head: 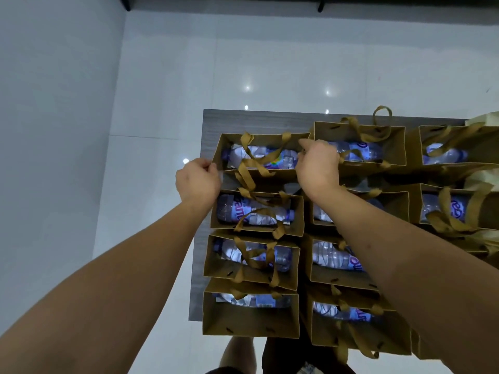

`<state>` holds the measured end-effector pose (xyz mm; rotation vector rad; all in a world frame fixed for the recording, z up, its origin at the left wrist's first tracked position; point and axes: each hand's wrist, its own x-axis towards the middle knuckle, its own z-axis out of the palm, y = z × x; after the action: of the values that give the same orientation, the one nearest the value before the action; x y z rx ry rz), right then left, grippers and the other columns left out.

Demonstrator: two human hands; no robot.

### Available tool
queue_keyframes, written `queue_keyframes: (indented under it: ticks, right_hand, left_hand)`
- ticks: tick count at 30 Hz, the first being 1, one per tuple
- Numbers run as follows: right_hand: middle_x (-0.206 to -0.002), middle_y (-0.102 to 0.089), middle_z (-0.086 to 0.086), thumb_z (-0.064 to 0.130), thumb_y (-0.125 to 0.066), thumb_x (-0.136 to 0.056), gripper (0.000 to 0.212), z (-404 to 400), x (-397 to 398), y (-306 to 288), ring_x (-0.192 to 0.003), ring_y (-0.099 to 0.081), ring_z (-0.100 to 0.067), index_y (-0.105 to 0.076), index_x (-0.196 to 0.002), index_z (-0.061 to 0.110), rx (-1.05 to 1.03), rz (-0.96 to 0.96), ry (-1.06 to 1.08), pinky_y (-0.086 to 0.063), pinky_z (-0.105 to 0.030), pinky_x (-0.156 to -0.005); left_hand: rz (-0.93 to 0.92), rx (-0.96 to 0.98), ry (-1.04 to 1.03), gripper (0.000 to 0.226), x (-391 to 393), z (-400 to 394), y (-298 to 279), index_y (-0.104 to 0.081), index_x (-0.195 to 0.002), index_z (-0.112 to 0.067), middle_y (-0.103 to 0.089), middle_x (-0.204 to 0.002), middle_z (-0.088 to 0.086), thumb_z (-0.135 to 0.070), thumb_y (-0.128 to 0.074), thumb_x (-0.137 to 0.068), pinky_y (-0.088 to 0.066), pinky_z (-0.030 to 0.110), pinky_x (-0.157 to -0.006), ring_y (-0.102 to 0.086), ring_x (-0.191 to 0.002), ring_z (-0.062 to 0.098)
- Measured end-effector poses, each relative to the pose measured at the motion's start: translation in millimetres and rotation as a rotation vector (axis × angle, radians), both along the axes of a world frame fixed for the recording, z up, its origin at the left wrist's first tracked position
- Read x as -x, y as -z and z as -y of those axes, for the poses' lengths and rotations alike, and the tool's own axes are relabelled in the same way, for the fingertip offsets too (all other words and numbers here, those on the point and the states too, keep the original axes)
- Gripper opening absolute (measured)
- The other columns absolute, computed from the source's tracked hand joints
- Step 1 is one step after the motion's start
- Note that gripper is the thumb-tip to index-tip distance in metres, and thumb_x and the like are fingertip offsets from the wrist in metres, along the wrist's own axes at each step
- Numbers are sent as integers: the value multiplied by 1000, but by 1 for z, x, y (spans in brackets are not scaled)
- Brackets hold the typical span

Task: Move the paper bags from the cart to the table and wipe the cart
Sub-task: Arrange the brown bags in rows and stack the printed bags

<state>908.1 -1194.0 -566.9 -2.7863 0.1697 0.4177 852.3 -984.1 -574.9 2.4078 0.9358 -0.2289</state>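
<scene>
1. Glossy white floor tiles (pixel 167 85) fill the background, and a grey wood-grain table (pixel 213 122) stands on them, seen from above.
2. Brown paper bags (pixel 251 317) with ribbon handles stand on the table in close rows, most touching their neighbours.
3. Each open bag shows a plastic water bottle (pixel 253 211) lying on its side inside.
4. At the far left corner of the rows sits the far-left bag (pixel 259 174), with a bare strip of tabletop beyond it.
5. With fingers curled, the left hand (pixel 198 180) pinches that bag's left edge.
6. On the opposite side, the right hand (pixel 318 164) has its fingers curled over the bag's right rim, gripping it, next to the neighbouring bag (pixel 399 147).
7. Both forearms reach out over the nearer bags.
8. Below the table's near edge, the person's legs (pixel 237 352) show.
</scene>
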Motion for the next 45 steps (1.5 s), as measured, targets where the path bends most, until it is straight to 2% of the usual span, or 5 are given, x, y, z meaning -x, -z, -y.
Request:
queue_keyframes:
  ticks: [4, 10, 22, 35, 45]
  right_hand:
    - [-105, -64, -9, 0, -53, -97, 26, 3, 4, 4, -102, -60, -25, -68, -116, 10, -42, 34, -35, -42, -30, -76]
    - [-127, -64, -12, -1, -55, -97, 40, 4, 3, 2, -119, -58, -28, -61, -135, 10, -163, 54, -29, -47, -36, -101]
    - [-134, -63, -9, 1, -57, -97, 43, 5, -9, 5, -123, -58, -26, -60, -138, 13, -238, 55, -69, -47, -37, -106]
    - [-135, -62, -4, 19, -64, -93, 44, 39, 80, -79, -127, -49, -25, -60, -137, 17, -131, 79, -101, -37, -35, -109]
    - [-156, -40, 3, 39, -64, -94, 66, 69, 183, -214, -144, -29, -24, -35, -154, 31, 3, 145, -44, -30, -44, -117]
  left_hand:
    - [-19, -6, 1, 25, 5, 4, 0, -75, -106, -9, -72, -93, 7, -19, -53, -102, -38, 23, -66, -52, -67, 13]
    - [-51, 22, -43, 24, 4, 4, -2, -76, -101, -9, -68, -86, 5, -18, -54, -101, -41, 26, -67, -55, -70, 16]
    - [-97, 100, -147, 19, -17, -4, -1, -76, -101, -9, -72, -84, 7, -19, -61, -96, -60, 35, -76, -69, -77, 22]
    - [-151, 83, 222, 44, 49, 3, -100, -56, -139, -16, -64, -132, 10, -33, -60, -98, -48, 34, -95, -60, -119, 28]
    - [166, 90, 623, 49, 95, 54, -224, -52, -140, -23, -62, -132, 6, -37, -63, -95, -48, 37, -92, -56, -119, 28]
